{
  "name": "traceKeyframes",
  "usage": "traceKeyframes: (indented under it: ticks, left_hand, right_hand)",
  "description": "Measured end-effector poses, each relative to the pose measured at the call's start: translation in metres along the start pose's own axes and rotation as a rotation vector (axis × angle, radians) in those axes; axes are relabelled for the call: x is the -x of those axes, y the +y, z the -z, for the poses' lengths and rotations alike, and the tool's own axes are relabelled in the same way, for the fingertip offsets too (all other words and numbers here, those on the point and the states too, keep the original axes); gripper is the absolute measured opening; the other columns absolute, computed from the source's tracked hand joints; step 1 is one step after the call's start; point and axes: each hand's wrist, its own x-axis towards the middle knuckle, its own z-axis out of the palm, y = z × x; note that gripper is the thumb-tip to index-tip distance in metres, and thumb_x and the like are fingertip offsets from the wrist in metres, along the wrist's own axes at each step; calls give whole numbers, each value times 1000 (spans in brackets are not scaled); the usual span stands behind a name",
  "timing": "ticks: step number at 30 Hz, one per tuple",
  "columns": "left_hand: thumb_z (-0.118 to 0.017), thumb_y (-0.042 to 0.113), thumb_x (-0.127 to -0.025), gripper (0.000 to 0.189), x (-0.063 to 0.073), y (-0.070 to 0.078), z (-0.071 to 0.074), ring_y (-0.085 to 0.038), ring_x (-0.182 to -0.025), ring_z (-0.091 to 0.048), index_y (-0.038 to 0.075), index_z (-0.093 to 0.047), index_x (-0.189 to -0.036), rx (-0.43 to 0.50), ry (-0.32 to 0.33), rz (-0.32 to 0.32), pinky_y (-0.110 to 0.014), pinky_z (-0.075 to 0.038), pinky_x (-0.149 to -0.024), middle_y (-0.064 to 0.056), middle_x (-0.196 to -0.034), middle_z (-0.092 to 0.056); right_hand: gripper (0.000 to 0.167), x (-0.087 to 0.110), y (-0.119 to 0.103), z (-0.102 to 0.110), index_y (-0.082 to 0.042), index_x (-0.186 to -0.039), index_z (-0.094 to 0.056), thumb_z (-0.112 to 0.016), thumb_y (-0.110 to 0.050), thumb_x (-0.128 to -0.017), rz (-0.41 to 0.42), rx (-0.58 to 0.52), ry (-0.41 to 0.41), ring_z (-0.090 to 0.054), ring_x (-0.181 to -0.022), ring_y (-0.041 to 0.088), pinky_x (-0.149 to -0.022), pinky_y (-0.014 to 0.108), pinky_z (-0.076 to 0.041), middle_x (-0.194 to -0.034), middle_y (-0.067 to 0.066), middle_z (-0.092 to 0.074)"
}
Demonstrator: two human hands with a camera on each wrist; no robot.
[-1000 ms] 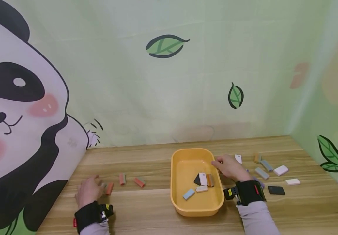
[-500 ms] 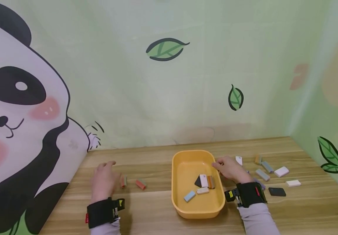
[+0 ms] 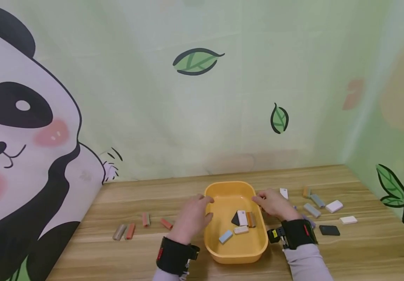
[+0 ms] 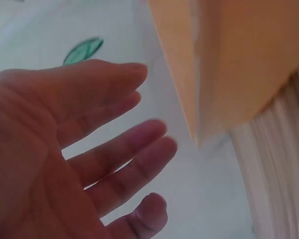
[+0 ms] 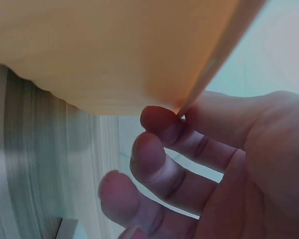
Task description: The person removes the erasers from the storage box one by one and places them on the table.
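A yellow plastic basin (image 3: 236,257) stands on the wooden table. In it lie a blue block (image 3: 225,237), a whitish block (image 3: 241,230), a black-and-white block (image 3: 241,217) and an orange-brown block (image 3: 250,219). My right hand (image 3: 276,204) pinches the basin's right rim; in the right wrist view its thumb and index finger close on the basin's edge (image 5: 209,64). At the left rim hovers my left hand (image 3: 192,216), fingers spread and loosely bent. The left wrist view shows those fingers (image 4: 124,172) apart from the basin wall (image 4: 239,64).
Left of the basin are a grey block (image 3: 119,232) and several reddish blocks (image 3: 130,231). To its right lie grey blocks (image 3: 312,210), white blocks (image 3: 334,206) and a black block (image 3: 329,230). A printed cloth (image 3: 237,117) hangs behind the table.
My left hand has swung right from the blocks at the left to the basin's left rim, holding nothing. The right hand has kept its pinch on the rim.
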Motion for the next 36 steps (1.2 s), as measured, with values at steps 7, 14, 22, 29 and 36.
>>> traceKeyframes:
  ticks: [7,14,22,29,36]
  left_hand:
    - [-82,14,-86,18,-2,25,-20,-11,-67,-55,13,-69,-97,-107,-196,-73,-28,-44,-63,0,-84,-68]
    - [-80,19,-87,13,0,42,-42,-12,-72,-60,20,-68,-92,-277,-271,-12,-38,-37,-78,5,-81,-68]
    - [-74,8,-90,23,2,48,-61,-22,-87,-68,17,-67,-111,-271,-305,-13,-42,-49,-82,-5,-97,-69]
    - [-76,7,-87,22,2,42,-58,-18,-76,-63,14,-64,-104,-192,-298,-78,-32,-50,-64,-4,-89,-65]
    - [-74,1,-76,34,-3,27,-26,-12,-71,-46,11,-58,-106,82,-244,-48,-25,-39,-62,0,-90,-52]
  right_hand:
    - [29,-1,0,1,-3,-87,-64,-54,-21,-107,4,-12,4,-40,-49,12,-53,27,-35,-61,-2,-43]
    - [29,-3,2,1,-1,-91,-66,-53,-21,-108,-11,-22,-8,-40,-48,12,-52,27,-35,-61,-2,-44]
    - [28,-3,3,0,-2,-93,-68,-53,-22,-108,-25,-28,-17,-41,-49,11,-52,26,-36,-61,-2,-45]
    - [29,-1,1,0,-2,-90,-67,-53,-21,-108,-14,-3,-14,-40,-47,11,-52,26,-35,-59,-3,-43]
    - [29,-2,1,2,-4,-90,-68,-54,-22,-107,10,50,5,-43,-56,13,-55,27,-36,-63,-2,-46]
